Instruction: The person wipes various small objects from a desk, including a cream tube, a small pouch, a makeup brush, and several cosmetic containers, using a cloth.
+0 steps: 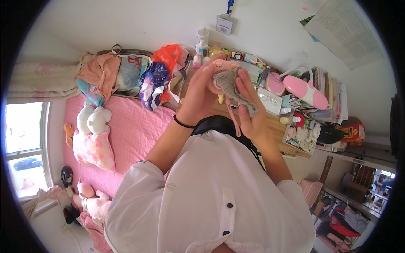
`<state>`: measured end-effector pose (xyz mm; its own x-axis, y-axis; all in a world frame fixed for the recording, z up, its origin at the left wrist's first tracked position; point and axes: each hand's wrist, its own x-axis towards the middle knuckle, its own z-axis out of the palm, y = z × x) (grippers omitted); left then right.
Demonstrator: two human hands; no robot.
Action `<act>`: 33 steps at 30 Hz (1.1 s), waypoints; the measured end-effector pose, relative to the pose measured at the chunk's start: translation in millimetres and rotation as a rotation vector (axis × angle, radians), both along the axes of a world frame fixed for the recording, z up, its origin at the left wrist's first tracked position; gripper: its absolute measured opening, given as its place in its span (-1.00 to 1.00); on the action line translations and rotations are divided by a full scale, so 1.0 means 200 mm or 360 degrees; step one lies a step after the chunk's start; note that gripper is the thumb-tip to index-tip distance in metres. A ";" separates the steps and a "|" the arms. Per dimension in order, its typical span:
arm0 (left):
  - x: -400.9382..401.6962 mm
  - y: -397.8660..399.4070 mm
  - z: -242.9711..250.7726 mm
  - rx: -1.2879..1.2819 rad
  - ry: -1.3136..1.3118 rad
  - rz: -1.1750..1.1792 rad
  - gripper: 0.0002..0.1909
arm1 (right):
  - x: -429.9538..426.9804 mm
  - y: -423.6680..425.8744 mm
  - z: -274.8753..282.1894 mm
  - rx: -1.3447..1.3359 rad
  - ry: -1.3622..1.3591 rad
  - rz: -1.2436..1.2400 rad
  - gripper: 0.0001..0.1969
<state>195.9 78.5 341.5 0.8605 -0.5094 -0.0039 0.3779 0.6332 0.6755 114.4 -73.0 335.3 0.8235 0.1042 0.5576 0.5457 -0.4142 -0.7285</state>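
Note:
My left hand (202,90) holds a round pink object (225,64) with small gold-coloured parts on its edge and a pink wrist strap (233,117) hanging below it. What kind of object it is I cannot tell, as the hands and a cloth cover much of it. A grey cloth (231,83) lies against its face, gripped by my right hand (251,106) between thumb and fingers. Both hands are raised over the wooden desk (275,126), and a black band circles my left wrist.
Behind the hands stand white bottles (202,47). On the right are a pink-and-white desk lamp (305,91), eyeglasses (269,97), small bottles (289,120), a box of small toys (303,136) and stacked books. Bags (154,83) and a pink bed (136,126) with plush toys lie left.

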 end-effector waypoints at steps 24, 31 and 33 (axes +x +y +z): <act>-0.13 -0.07 -0.09 -0.0043 0.0094 0.0210 -0.32 | 0.10 0.11 0.04 -0.0809 -0.0112 -0.0145 -0.32; -0.05 -0.05 -0.10 -0.0141 0.0086 0.0166 -0.30 | 0.07 0.10 -0.12 -0.0259 0.0021 -0.0102 -0.36; -0.05 -0.05 -0.09 0.0070 0.0087 0.0195 -0.29 | 0.05 0.13 -0.11 -0.0866 -0.0059 -0.0060 -0.36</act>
<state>185.6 68.9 322.9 0.9141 -0.3989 -0.0724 0.3366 0.6470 0.6842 123.5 -47.3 313.0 0.8132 0.3565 0.4601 0.5442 -0.7460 -0.3839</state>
